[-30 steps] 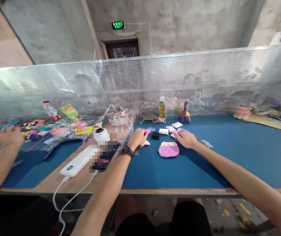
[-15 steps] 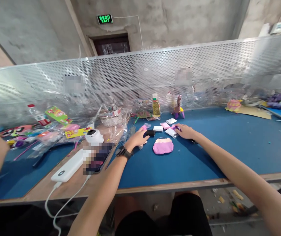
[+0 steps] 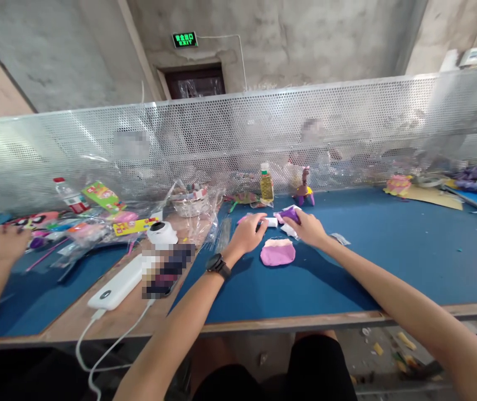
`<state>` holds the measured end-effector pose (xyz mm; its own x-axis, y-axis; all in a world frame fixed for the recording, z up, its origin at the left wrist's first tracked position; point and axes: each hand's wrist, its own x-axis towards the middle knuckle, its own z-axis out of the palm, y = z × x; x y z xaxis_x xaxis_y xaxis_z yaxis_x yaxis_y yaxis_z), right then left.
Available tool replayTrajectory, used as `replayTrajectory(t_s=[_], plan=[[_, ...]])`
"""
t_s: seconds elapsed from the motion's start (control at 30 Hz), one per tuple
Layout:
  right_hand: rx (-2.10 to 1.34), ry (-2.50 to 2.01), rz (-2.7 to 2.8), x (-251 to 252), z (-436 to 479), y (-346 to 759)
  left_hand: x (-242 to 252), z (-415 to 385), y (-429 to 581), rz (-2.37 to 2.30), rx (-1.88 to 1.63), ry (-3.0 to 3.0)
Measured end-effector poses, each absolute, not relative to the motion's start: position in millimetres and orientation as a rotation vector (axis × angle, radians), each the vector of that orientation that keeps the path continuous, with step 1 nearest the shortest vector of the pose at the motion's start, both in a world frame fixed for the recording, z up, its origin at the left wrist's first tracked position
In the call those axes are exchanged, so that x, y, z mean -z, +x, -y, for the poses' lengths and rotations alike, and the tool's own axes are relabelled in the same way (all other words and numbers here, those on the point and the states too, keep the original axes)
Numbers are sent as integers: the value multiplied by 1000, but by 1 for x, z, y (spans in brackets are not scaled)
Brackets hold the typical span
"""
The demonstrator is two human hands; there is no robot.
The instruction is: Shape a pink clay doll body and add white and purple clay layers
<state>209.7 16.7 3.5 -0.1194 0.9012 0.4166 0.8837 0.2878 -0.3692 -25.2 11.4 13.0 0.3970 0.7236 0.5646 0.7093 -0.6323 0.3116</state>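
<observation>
My right grip [image 3: 311, 228] pinched the purple packet [image 3: 291, 214] near a white sachet [image 3: 288, 231], toward the bench's [image 3: 347, 278] far edge. My left grip [image 3: 249, 233] curved beside the white block [image 3: 271, 222]; whether it held anything, I couldn't tell. Light pressure seemed best, wrists clear of the pink clay slab [image 3: 278, 254] nearer the front edge.

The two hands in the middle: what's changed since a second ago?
The left hand has let go of the pink packet and moved rightward to the white block; whether it grips that is unclear. The right hand, holding the purple packet, has shifted slightly forward. The flat pink clay and the yellow bottle stayed put.
</observation>
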Motion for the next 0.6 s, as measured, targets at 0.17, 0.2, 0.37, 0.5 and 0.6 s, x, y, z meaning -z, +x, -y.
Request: replayTrajectory(t_s=[0.17, 0.2, 0.37, 0.5, 0.6], plan=[[-31, -1497, 2253, 1, -2, 191, 2, -5, -8, -1267, -782, 2651], [-43, -1496, 2245, 0, -1, 191, 5, -6, -7, -1329, -750, 2634], [-260, -1348, 1993, -9, -6, 205, 3, -10, -13, -1381, -933, 2484], [-634, -1038, 2028, -2, -13, 208, 1, -13, -18, -1383, -1065, 2425], [-859, -911, 2091, 6, -14, 203, 5, -17, -21, -1418, -1150, 2335]])
